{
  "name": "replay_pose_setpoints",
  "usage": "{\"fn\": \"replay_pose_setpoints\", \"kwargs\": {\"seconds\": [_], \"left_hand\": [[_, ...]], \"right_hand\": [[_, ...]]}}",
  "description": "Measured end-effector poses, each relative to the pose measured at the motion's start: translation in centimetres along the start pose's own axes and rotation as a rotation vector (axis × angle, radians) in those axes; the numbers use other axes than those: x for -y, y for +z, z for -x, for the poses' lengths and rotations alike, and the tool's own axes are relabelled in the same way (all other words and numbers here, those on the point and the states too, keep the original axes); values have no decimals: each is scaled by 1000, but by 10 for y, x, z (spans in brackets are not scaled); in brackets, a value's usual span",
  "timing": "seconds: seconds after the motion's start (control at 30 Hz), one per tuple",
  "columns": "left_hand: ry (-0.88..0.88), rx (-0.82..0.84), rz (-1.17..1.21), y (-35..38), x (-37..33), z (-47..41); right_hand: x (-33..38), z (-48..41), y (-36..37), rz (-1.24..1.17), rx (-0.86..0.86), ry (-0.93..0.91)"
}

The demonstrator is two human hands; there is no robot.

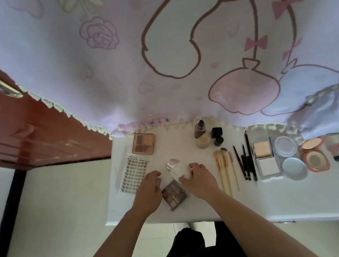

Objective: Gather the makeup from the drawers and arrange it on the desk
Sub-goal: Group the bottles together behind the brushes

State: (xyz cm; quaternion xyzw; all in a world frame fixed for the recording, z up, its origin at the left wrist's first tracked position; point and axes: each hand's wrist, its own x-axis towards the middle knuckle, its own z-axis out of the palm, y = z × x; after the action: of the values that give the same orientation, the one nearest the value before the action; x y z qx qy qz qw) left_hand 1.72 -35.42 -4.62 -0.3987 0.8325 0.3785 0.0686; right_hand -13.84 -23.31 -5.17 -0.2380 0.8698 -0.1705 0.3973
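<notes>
Both hands (172, 181) at an open eyeshadow palette (174, 192) — brown pans inside.

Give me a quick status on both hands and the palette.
Left hand resting open beside the dark eyeshadow palette. Right hand gripping its clear lid, lifted open. Brushes close on the right.

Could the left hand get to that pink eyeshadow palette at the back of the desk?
Probably yes: the left hand rests near the sticker sheet, and the pink palette lies just beyond with nothing standing between them.
</notes>
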Motion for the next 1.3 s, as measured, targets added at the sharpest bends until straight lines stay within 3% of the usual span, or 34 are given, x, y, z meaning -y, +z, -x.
{"fn": "replay_pose_setpoints", "kwargs": {"seconds": [0.3,0.47,0.7,0.87,0.97,1.13,1.3], "left_hand": [[-183,-102,306,-21,-29,-3],[-58,-101,328,-45,-72,-7],[121,-88,263,-68,-117,-4],[117,-121,420,-70,-143,8],[20,-132,531,-71,-154,11],[-246,89,898,-80,-158,18],[-22,73,848,-89,-157,32]], "right_hand": [[4,11,-6,-369,9,73],[12,42,-36,-844,150,2],[28,73,-77,-1069,95,-102],[38,87,-92,-939,-24,-180],[39,94,-93,-895,-71,-219],[37,103,-94,-647,-235,-388],[38,110,-97,-1015,-149,-200]]}}
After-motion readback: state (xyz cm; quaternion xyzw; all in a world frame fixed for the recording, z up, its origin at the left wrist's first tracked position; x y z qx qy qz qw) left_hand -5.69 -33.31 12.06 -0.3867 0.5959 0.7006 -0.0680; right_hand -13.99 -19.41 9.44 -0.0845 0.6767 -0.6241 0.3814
